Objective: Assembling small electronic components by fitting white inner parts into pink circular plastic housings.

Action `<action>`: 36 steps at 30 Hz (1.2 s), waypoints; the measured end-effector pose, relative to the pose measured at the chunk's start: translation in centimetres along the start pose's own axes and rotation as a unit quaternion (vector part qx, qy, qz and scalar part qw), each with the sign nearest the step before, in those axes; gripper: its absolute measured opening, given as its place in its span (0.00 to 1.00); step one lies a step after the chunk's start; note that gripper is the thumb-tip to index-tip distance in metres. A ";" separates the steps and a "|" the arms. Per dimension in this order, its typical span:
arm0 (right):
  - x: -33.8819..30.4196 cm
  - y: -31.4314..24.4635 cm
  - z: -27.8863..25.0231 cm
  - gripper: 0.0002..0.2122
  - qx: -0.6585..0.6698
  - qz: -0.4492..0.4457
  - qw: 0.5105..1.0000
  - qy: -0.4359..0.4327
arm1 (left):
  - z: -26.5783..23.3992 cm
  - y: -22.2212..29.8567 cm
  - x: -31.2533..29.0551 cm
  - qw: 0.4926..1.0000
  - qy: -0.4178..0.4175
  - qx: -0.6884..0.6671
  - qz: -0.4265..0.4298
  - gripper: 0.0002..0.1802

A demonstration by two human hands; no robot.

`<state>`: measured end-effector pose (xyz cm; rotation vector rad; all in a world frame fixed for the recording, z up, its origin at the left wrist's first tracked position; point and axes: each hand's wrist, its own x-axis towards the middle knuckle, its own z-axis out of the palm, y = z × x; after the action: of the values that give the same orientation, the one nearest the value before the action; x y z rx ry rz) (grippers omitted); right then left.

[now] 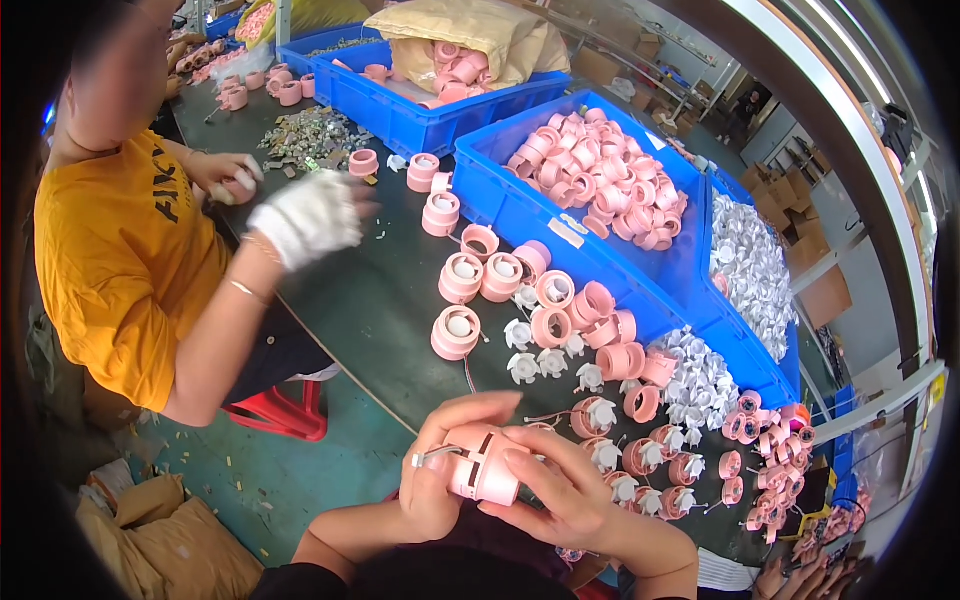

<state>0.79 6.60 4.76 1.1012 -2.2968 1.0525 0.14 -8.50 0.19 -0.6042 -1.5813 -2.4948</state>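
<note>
Left hand: the left side of the pink slotted housing (482, 474) is gripped by the left hand (432, 490), with its fingers curled around the part.
Right hand: the opposite side of the same housing is held between the thumb and fingers of the right hand (572, 492).
Housing in hand: it is held tilted above the near edge of the workbench (370, 262); dark slots are shown in its wall.
Cable: a thin grey cable (440, 455) tipped with a small white connector is led out of the housing at the left hand.
Capped housings: pink housings with white round inserts (457, 332) are stood on the bench beyond the hands.
Impellers: white petal-shaped impellers (522, 368) are scattered beside them, and more are heaped by the bins.
Fitted housings: pink housings topped with white impellers (598, 416) are set out to the right of the hands.
Pink stock: a blue bin (575, 255) is loaded with loose pink rings (600, 175).
White stock: white pieces (750, 270) are piled in an adjoining blue bin.
Rear bin: a beige sack (400, 22) of pink parts is rested in another blue bin (430, 132).
Boards: small circuit boards (315, 138) are heaped near the co-worker.
Co-worker: a yellow shirt (120, 270) and a white glove (308, 218) are worn; the gloved hand is blurred.
</note>
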 end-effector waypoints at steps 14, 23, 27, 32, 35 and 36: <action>-0.8 0.4 0.8 0.25 -0.046 -0.009 0.997 0.064 | 0.5 -1.8 0.3 0.995 -0.056 -0.079 -0.014 0.28; -0.3 1.1 0.3 0.25 -0.156 -0.018 0.985 0.065 | -2.9 -2.3 3.0 0.958 -0.121 0.257 0.033 0.53; -0.1 2.3 -1.1 0.28 -0.006 0.060 0.997 0.040 | -4.0 -3.7 3.2 0.993 0.026 0.092 -0.067 0.29; -3.8 7.7 -6.4 0.10 -0.259 0.158 0.951 0.061 | -9.7 -3.2 6.1 0.894 0.184 0.408 0.008 0.15; -5.6 9.8 -9.1 0.08 -0.229 0.301 0.926 0.008 | -11.9 -4.5 8.1 0.871 0.158 0.464 -0.025 0.19; -5.8 10.5 -8.5 0.06 -0.242 0.281 0.928 0.030 | -13.3 -5.7 8.8 0.828 0.112 0.549 -0.020 0.20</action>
<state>-3.66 20.26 1.84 0.2149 -2.6791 0.6048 -13.19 -16.89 -6.04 -0.0785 -2.4657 -1.1704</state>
